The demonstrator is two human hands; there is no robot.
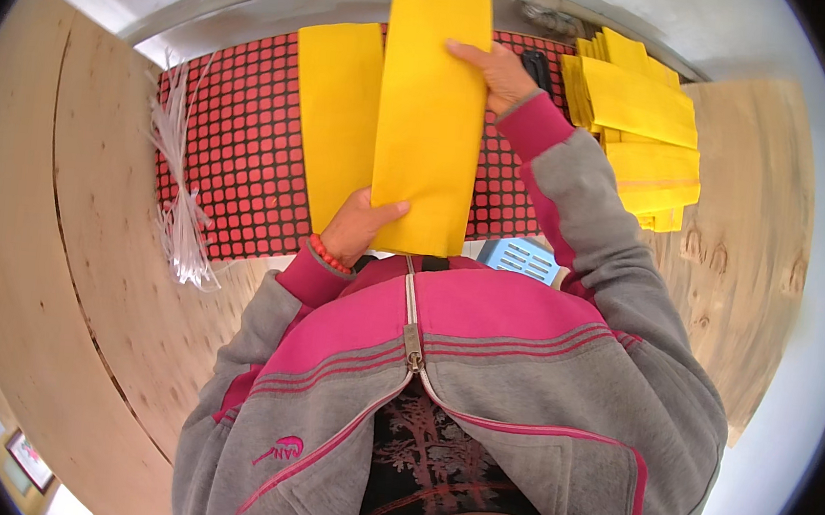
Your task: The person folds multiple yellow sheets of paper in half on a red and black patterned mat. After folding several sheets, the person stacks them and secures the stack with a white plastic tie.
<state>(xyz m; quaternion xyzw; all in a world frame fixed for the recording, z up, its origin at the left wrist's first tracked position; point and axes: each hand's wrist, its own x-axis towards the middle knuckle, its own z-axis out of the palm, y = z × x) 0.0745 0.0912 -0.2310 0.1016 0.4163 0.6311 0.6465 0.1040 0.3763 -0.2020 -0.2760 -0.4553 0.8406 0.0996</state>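
Between my hands is a long, flat, folded piece of yellow cloth (431, 112), raised over the table. My left hand (361, 226) grips its lower left edge, thumb on top. Higher up, my right hand (495, 72) pinches the right edge, with the thumb across the front and the fingers behind, out of sight. A second yellow cloth strip (334, 118) lies flat just to the left, partly covered by the held one. Both rest over a red and black checked mat (247, 135).
A bundle of thin white plastic strips (183, 169) hangs over the mat's left end. Folded yellow cloths (646, 111) are piled at the right, beside a black object (537, 69). A light blue slotted plastic stool or basket (522, 258) shows below the mat's front edge.
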